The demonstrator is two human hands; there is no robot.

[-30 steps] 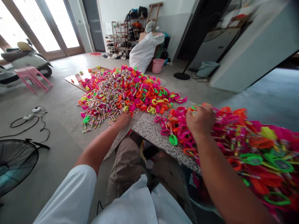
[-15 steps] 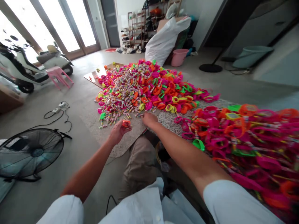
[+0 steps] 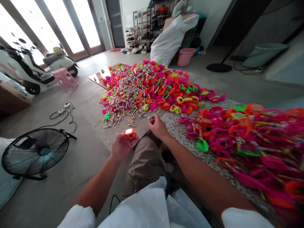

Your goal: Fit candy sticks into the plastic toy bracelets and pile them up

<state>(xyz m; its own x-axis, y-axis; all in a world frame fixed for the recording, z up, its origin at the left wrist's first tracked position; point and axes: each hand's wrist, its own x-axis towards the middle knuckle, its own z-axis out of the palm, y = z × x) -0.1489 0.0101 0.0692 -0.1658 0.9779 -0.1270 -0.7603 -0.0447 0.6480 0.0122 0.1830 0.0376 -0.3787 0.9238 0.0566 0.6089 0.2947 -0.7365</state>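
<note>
My left hand (image 3: 123, 146) holds an orange toy watch (image 3: 130, 133), its pale face turned up, above the near edge of the stone table. To its right, my right hand (image 3: 157, 126) pinches a small, pale wrapped candy tube (image 3: 149, 118) between thumb and fingers. Just beyond both hands lies a heap of wrapped candy tubes (image 3: 129, 91), mixed with pink, orange, green and yellow toy watches (image 3: 174, 90). The two hands are apart.
Another pile of bright watches with candy tubes (image 3: 249, 136) covers the table's right side. A black fan (image 3: 44, 151) stands at left, near a pink stool (image 3: 63, 76) and a scooter (image 3: 57, 61). A white sack (image 3: 166, 41) and pink bucket (image 3: 186, 57) are behind the heap.
My left hand has come nearer with the orange watch, whose face now shows. My right hand has lifted from the table by the candy tubes, with one in its fingers. The view has shifted slightly.
</note>
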